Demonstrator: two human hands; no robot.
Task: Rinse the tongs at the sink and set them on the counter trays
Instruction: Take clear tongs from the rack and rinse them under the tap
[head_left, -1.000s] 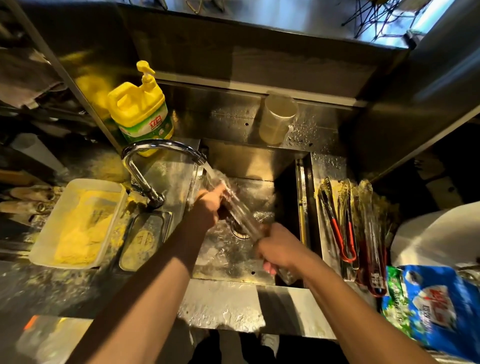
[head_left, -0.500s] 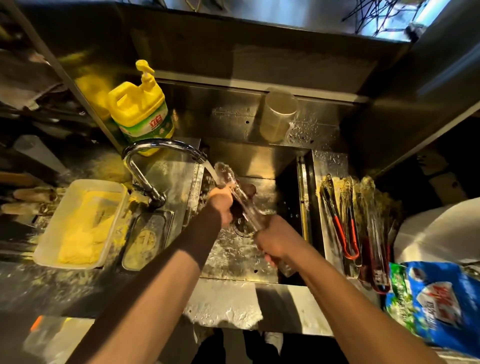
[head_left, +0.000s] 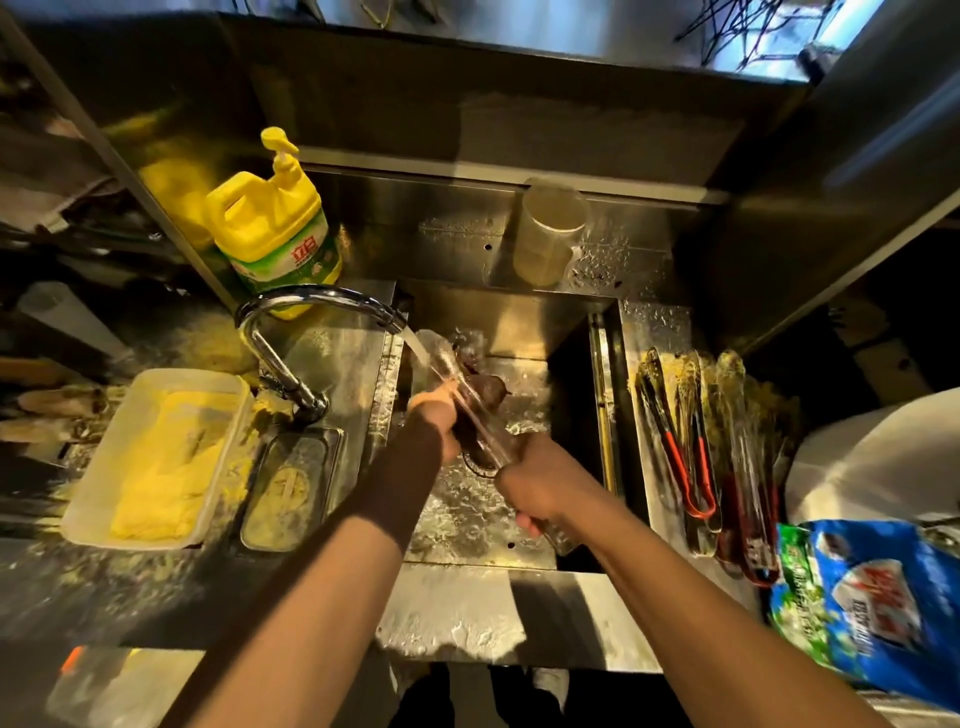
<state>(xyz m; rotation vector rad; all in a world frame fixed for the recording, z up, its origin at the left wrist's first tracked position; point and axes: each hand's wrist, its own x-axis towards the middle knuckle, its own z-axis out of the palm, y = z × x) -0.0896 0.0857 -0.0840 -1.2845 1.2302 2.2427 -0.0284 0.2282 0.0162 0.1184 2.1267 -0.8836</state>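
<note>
Tongs (head_left: 470, 410), clear plastic, centre frame under running tap (head_left: 317, 306): light, stiff, slippery when wet. Right hand (head_left: 530, 483) grips handle end; left hand (head_left: 434, 421) holds mid-shaft.

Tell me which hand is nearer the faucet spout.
Left. The left hand holds the tongs just below and in front of the faucet spout, close to the stream. The right hand grips the tongs' handle end farther toward the sink's near right.

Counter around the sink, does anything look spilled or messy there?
Yes. Yellow crumbs are scattered over the steel counter left of the faucet, around the white tray and small metal tray. The tongs on the right lie on similar crumbs.
</note>
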